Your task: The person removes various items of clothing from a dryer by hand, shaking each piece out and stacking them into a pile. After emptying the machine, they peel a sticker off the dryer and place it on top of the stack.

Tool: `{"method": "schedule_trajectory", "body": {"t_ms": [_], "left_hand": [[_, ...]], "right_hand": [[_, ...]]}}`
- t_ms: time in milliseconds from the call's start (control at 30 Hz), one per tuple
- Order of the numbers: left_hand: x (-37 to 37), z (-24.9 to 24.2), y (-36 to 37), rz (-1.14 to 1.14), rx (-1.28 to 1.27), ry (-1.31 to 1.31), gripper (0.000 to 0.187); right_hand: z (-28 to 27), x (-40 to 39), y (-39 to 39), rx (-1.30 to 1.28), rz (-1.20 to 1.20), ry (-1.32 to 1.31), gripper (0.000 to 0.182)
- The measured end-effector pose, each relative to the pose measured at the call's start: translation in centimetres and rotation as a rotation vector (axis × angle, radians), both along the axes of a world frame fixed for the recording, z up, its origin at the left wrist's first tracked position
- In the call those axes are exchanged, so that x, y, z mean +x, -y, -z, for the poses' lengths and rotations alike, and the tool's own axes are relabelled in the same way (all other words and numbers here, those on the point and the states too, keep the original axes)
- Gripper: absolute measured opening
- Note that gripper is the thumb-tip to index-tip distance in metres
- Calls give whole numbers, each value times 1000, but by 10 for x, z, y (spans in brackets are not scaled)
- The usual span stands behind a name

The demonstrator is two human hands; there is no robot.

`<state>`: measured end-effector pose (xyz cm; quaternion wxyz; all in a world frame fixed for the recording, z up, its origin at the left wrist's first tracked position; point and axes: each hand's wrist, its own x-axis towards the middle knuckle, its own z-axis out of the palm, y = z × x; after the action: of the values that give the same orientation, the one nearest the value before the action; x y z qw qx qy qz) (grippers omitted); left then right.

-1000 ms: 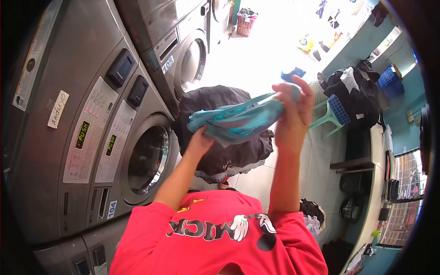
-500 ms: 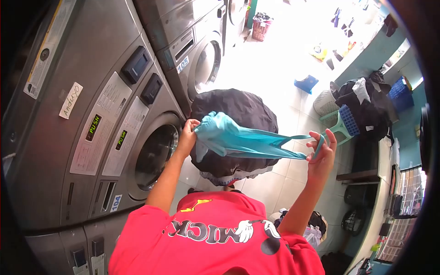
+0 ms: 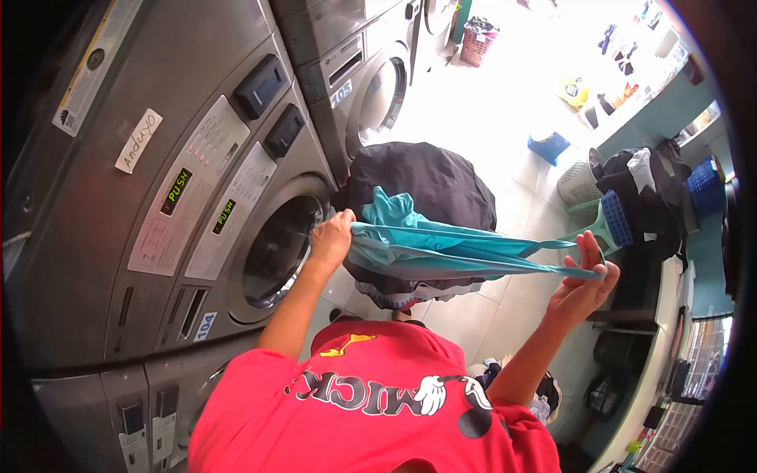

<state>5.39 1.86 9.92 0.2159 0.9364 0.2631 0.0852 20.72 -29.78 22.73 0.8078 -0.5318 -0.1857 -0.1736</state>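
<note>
A turquoise strappy garment (image 3: 449, 246) is stretched sideways in front of me, apparently a thin-strapped top. Closed around its left end is my left hand (image 3: 331, 236), beside the round washer door. The straps loop over the fingers of my right hand (image 3: 582, 280), which pulls them taut on the right; some of its fingers point up. Below the garment stands a large bundle covered in dark cloth (image 3: 426, 177), with a lighter band along its near edge. Part of the turquoise cloth bunches up over that bundle.
Stacked grey washing machines (image 3: 197, 150) line the left side. At the right are a green stool (image 3: 601, 229), a white basket (image 3: 576, 188) and a heap of dark clothes (image 3: 650, 189). A pink basket (image 3: 478, 43) stands far back; more laundry (image 3: 544, 398) lies beside my right arm.
The garment has been pulled longer and flatter. My right hand has moved right and slightly down with the straps, and my left hand now grips the edge in a fist. The view has shifted slightly.
</note>
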Motion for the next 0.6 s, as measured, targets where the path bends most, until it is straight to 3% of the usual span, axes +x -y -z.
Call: {"method": "schedule_trajectory", "body": {"t_ms": [33, 100, 133, 167, 233, 267, 300, 333, 367, 400, 467, 567, 600], "left_hand": [[-2, -7, -3, -10, 90, 46, 6], [-4, -22, -10, -36, 191, 130, 6], [-3, -33, -14, -70, 153, 203, 6], [-1, -47, -18, -98, 113, 276, 5], [3, -86, -34, -189, -893, 451, 6], [-4, -109, -39, 1, -1241, 668, 9], [-13, -137, -44, 204, -1585, 886, 12], [-22, -169, -42, 446, -1911, 964, 14], [-36, -190, -42, 540, -1857, 1051, 12], [-49, -205, -36, 564, -1790, 1235, 28], [-59, -239, -24, 870, -1583, 1304, 35], [-68, -270, -23, 903, -1442, 1394, 39], [-65, -280, -36, 1083, -1416, 1371, 43]], "right_hand": [[-1, -1, 0, 4, -9, 0, 19], [-4, -2, -2, 154, -430, -166, 31], [-2, 2, -1, 23, -470, -168, 48], [-5, 3, -5, 27, -474, -165, 48], [-23, 3, -7, -269, -233, -14, 68], [-42, -1, -5, -292, -193, -25, 87], [-55, -3, 5, -302, -176, -28, 87], [-65, -4, 16, -229, -240, 136, 91], [-74, -6, 24, -154, -305, 300, 96], [-81, -15, 26, -74, -324, 344, 99], [-94, -28, 31, 2, -337, 386, 102], [-125, -34, 34, 132, -478, 530, 109], [-143, -37, 27, 130, -117, 530, 110]]}}
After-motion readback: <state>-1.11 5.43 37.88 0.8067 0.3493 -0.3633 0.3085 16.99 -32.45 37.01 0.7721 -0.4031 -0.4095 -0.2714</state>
